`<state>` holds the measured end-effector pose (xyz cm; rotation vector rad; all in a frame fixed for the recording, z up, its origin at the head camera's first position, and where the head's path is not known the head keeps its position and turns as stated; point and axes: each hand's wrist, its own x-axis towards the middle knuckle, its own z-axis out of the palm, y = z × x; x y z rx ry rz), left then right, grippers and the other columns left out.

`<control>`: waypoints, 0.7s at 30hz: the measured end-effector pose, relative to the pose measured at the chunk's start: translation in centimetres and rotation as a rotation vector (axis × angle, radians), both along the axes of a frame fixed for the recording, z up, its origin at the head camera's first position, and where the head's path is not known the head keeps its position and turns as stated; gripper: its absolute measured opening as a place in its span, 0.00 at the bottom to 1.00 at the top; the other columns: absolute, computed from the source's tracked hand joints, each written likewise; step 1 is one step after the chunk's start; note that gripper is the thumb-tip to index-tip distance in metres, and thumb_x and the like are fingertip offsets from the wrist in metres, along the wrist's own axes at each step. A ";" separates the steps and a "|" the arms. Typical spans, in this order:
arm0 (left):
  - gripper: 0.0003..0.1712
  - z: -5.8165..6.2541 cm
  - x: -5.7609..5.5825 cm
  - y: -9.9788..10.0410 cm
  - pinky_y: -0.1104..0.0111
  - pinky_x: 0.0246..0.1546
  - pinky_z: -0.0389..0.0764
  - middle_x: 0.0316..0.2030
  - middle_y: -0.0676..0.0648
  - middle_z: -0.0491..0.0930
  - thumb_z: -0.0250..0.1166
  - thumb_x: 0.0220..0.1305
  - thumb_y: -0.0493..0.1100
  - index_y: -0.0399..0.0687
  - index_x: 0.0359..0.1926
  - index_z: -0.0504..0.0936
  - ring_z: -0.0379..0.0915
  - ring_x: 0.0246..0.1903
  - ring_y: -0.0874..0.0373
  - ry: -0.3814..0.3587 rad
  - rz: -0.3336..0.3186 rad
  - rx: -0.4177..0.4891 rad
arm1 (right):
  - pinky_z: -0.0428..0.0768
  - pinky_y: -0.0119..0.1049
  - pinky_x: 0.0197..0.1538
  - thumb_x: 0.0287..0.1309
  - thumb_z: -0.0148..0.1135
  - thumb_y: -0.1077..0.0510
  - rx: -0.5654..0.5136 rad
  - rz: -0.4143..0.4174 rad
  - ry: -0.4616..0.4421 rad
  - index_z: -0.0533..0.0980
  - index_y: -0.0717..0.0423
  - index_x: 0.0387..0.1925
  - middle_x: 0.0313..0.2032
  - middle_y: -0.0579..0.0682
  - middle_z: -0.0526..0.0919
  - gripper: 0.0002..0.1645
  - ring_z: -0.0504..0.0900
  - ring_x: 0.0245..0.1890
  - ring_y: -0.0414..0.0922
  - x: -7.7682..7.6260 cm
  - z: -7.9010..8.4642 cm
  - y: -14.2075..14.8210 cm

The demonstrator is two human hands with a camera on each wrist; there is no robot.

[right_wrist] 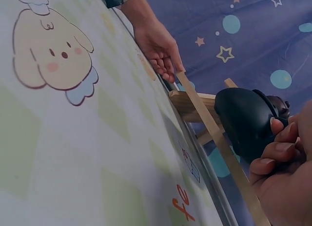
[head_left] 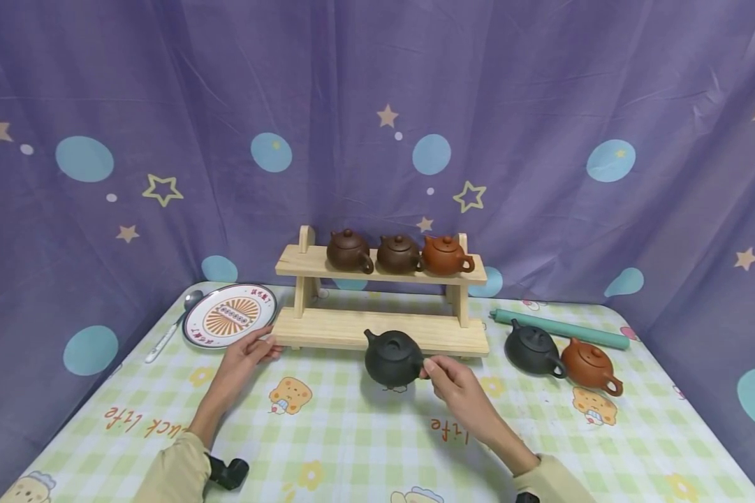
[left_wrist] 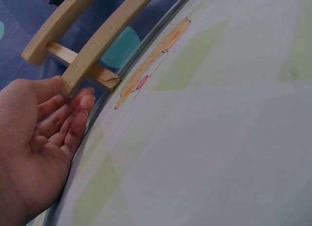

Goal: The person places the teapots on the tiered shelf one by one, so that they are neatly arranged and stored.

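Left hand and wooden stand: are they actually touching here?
Touching. The left wrist view shows it: the left hand has fingertips against the end of the wooden stand, with no gap at the lower board.

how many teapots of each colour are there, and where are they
Black teapots: 2, one held by the right hand, one on the table
Dark brown teapots: 2, both on the upper shelf
Reddish-brown teapots: 2, one on the upper shelf, one on the table
Total: 6
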<state>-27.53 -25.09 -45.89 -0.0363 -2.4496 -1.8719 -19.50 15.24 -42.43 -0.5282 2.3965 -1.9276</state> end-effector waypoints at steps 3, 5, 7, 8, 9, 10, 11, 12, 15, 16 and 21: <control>0.31 0.0 0.0 0.0 0.78 0.49 0.80 0.50 0.35 0.85 0.57 0.81 0.46 0.30 0.74 0.65 0.84 0.40 0.65 0.008 0.004 -0.010 | 0.59 0.28 0.25 0.82 0.48 0.53 -0.013 -0.020 -0.006 0.77 0.67 0.42 0.20 0.45 0.63 0.21 0.58 0.19 0.37 -0.2 0.1 -0.3; 0.31 0.0 0.1 0.1 0.78 0.49 0.80 0.49 0.35 0.85 0.57 0.81 0.47 0.30 0.74 0.65 0.84 0.40 0.64 0.014 0.005 -0.018 | 0.59 0.28 0.25 0.82 0.49 0.54 -0.015 -0.031 -0.004 0.77 0.67 0.41 0.20 0.45 0.63 0.20 0.58 0.20 0.37 -0.4 0.1 -0.6; 0.31 0.0 0.1 0.1 0.78 0.48 0.80 0.49 0.35 0.86 0.57 0.81 0.47 0.31 0.74 0.65 0.84 0.40 0.64 0.018 0.006 -0.023 | 0.59 0.28 0.25 0.82 0.49 0.55 -0.022 -0.037 0.000 0.77 0.68 0.41 0.20 0.46 0.63 0.20 0.58 0.20 0.37 -0.5 0.1 -0.8; 0.31 0.0 0.1 0.1 0.78 0.48 0.80 0.49 0.35 0.86 0.57 0.81 0.47 0.31 0.74 0.65 0.84 0.40 0.64 0.019 0.005 -0.021 | 0.59 0.27 0.25 0.82 0.49 0.55 -0.025 -0.038 0.003 0.77 0.68 0.41 0.20 0.46 0.63 0.19 0.58 0.20 0.37 -0.6 0.1 -0.9; 0.31 0.0 0.1 0.1 0.78 0.48 0.80 0.49 0.36 0.86 0.57 0.81 0.47 0.31 0.74 0.65 0.84 0.40 0.64 0.020 0.003 -0.023 | 0.58 0.27 0.25 0.82 0.49 0.55 -0.028 -0.037 0.008 0.77 0.68 0.41 0.20 0.45 0.63 0.19 0.58 0.20 0.37 -0.7 0.1 -1.0; 0.31 0.0 0.1 0.1 0.78 0.48 0.80 0.49 0.35 0.86 0.57 0.81 0.47 0.31 0.74 0.66 0.84 0.40 0.64 0.021 0.003 -0.022 | 0.58 0.27 0.25 0.82 0.49 0.56 -0.032 -0.036 0.012 0.78 0.68 0.40 0.20 0.45 0.62 0.19 0.58 0.20 0.37 -0.8 0.1 -1.1; 0.31 0.0 0.1 0.1 0.78 0.48 0.80 0.49 0.35 0.86 0.57 0.81 0.47 0.31 0.74 0.66 0.84 0.40 0.64 0.022 0.003 -0.021 | 0.58 0.27 0.25 0.82 0.49 0.56 -0.037 -0.031 0.015 0.78 0.68 0.40 0.20 0.45 0.62 0.19 0.57 0.19 0.37 -0.9 0.1 -1.2; 0.31 0.0 0.1 0.1 0.78 0.48 0.80 0.49 0.35 0.85 0.57 0.81 0.47 0.31 0.74 0.66 0.84 0.40 0.64 0.024 0.002 -0.021 | 0.58 0.27 0.25 0.82 0.49 0.57 -0.042 -0.026 0.019 0.78 0.68 0.40 0.20 0.45 0.62 0.19 0.57 0.19 0.37 -0.9 0.2 -1.4; 0.32 0.0 0.1 0.0 0.78 0.48 0.80 0.50 0.35 0.85 0.57 0.81 0.47 0.31 0.74 0.65 0.84 0.40 0.64 0.027 0.002 -0.023 | 0.58 0.27 0.25 0.82 0.49 0.57 -0.050 -0.016 0.028 0.77 0.70 0.41 0.19 0.44 0.62 0.19 0.57 0.19 0.37 -1.1 0.2 -1.7; 0.31 0.0 0.1 0.0 0.78 0.48 0.80 0.50 0.35 0.85 0.57 0.81 0.47 0.31 0.74 0.65 0.84 0.40 0.64 0.026 0.003 -0.021 | 0.58 0.27 0.24 0.82 0.49 0.57 -0.052 -0.014 0.030 0.77 0.70 0.41 0.19 0.44 0.62 0.19 0.57 0.19 0.37 -1.2 0.2 -1.8; 0.31 0.0 0.1 0.1 0.78 0.48 0.80 0.50 0.34 0.85 0.57 0.81 0.47 0.31 0.73 0.66 0.84 0.40 0.64 0.024 0.005 -0.011 | 0.57 0.27 0.24 0.81 0.50 0.58 -0.064 -0.012 0.041 0.78 0.69 0.39 0.19 0.44 0.63 0.18 0.58 0.19 0.36 -1.4 0.3 -2.4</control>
